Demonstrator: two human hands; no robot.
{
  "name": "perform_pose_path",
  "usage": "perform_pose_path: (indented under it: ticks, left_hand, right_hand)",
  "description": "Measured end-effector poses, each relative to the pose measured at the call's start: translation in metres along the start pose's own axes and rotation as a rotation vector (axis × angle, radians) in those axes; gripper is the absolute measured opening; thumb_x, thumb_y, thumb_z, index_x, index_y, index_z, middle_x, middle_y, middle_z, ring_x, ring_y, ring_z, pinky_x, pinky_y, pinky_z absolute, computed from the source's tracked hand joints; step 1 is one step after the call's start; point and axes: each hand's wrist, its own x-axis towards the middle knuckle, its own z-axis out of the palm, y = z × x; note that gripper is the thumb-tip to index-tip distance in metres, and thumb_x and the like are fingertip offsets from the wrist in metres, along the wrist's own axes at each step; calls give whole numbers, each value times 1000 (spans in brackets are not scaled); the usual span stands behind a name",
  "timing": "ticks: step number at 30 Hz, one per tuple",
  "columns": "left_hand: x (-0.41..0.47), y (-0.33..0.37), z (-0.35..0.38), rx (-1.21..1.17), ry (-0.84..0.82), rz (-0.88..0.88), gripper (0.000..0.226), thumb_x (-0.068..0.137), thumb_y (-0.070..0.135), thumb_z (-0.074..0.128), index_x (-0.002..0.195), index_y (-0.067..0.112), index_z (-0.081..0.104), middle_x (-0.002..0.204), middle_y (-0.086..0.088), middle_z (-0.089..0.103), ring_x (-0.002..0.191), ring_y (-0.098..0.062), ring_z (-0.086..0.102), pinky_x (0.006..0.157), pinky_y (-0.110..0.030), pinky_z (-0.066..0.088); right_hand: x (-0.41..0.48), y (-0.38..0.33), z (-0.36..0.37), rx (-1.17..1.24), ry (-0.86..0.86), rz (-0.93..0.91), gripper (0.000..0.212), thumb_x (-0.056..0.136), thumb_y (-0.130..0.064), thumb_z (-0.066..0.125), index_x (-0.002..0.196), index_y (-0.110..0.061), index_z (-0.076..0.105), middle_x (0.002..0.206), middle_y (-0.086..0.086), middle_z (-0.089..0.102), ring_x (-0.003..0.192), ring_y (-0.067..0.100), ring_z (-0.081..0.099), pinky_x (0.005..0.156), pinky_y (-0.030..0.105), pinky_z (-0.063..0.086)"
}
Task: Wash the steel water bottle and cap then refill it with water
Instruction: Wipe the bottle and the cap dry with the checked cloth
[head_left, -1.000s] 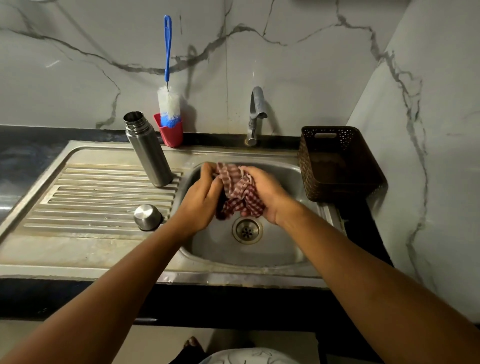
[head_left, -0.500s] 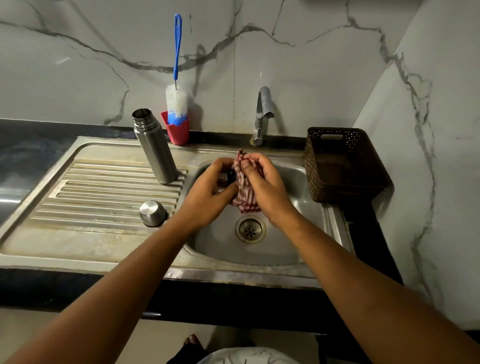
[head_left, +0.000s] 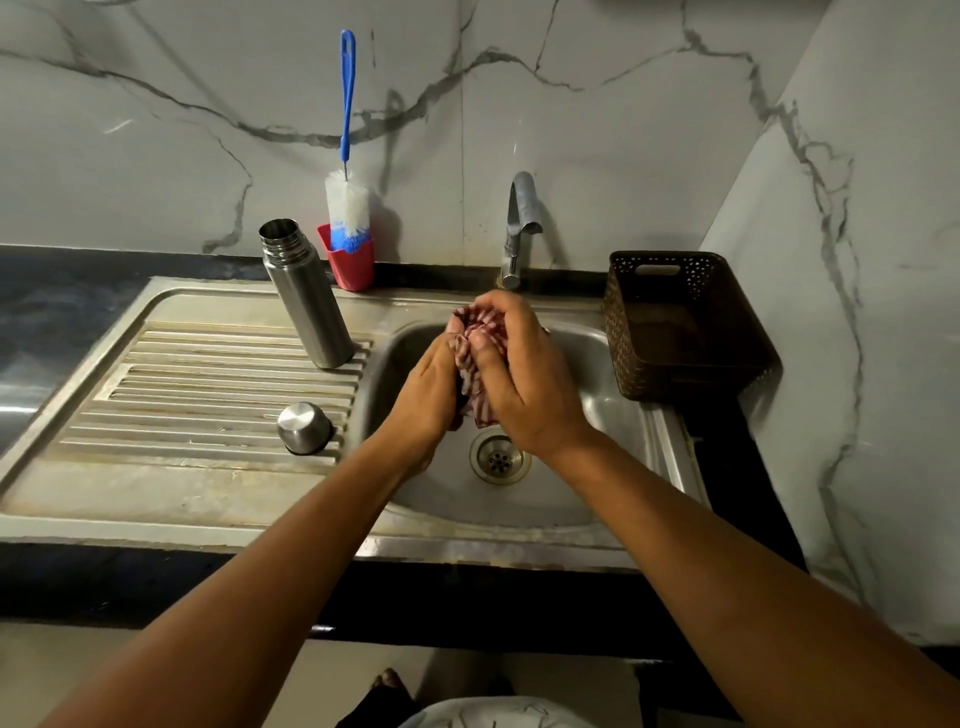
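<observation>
The open steel bottle (head_left: 306, 301) stands upright on the drainboard at the sink basin's left edge. Its steel outer cap (head_left: 304, 427) rests dome-up on the ridges nearer to me. Over the basin, my left hand (head_left: 428, 389) and my right hand (head_left: 519, 374) both grip a red-and-white checked cloth (head_left: 478, 358) bunched between them. A small dark object showed inside the cloth earlier; now the cloth and fingers hide whatever is in it.
The tap (head_left: 519, 228) stands behind my hands, no water visibly running. A blue-handled bottle brush (head_left: 347, 197) sits in a red holder (head_left: 350, 262) by the wall. A brown perforated basket (head_left: 680, 322) stands right of the basin (head_left: 597, 415); the drain (head_left: 500, 457) lies below my hands.
My hands closed tighter around the cloth and rose toward the tap; the right hand now wraps over the top. The dark object seen earlier is covered.
</observation>
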Motion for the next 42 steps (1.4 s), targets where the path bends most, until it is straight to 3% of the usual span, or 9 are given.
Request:
perform_pose_path:
  ticks: [4,9,14,19,24,28,32,38,42]
  left_hand:
    - [1,-3,-2,150,-10,106,30,114,32,32,131,20,54,109,11,64,95,15,64,77,-6,50]
    - [2,-13,-12,515,-18,170,26,112,34,40,127,13,48,100,7,63,86,9,63,70,-9,49]
    - [14,-35,-24,327,163,-116,30,111,45,41,125,19,46,100,0,64,83,-11,59,72,-32,47]
    - [19,-48,-39,-239,90,-441,46,111,52,32,119,13,55,70,-1,50,57,-13,43,54,-27,35]
    - [15,-26,-10,-319,64,-399,47,111,45,39,104,14,73,88,-10,77,72,-18,73,62,-30,55]
    - [11,-47,0,-146,216,-278,44,110,48,40,128,10,54,116,-14,70,102,-21,71,77,-34,57]
    - [6,-58,-11,47,221,-191,31,112,47,37,118,19,48,97,-5,63,76,-14,57,66,-30,46]
    - [18,-36,-38,-322,67,-477,48,111,52,34,92,15,58,58,3,44,48,-10,33,44,-20,24]
    - [12,-28,-32,-127,35,-326,44,112,46,32,102,19,65,91,-12,75,79,-20,73,67,-38,61]
  right_hand:
    - [10,-3,4,237,-67,485,27,109,-39,42,119,-18,56,108,3,67,101,17,66,94,45,55]
    - [18,1,-2,479,-237,1150,51,104,-58,41,124,-19,68,107,11,76,98,28,74,86,42,60]
    - [14,6,-5,140,-190,692,31,104,-40,56,90,-16,70,85,5,75,80,18,71,73,33,56]
    - [19,9,-23,439,19,462,19,108,-27,51,116,-23,68,105,-4,72,93,12,73,78,30,62]
    - [-6,17,20,-253,-205,132,42,105,-48,46,141,-26,55,126,-3,58,112,16,60,90,35,54]
    - [-7,12,36,-291,22,310,34,101,-53,52,106,-21,61,96,-3,64,84,15,63,68,33,53]
    - [12,24,24,-142,-101,486,34,98,-47,63,80,-19,64,72,-1,66,67,15,64,61,33,53]
    - [20,15,9,159,-118,304,25,106,-38,50,118,-25,68,110,-5,69,100,7,67,81,22,54]
    - [8,16,49,-122,-195,206,34,108,-45,35,124,-31,62,117,-4,65,104,14,64,87,41,56]
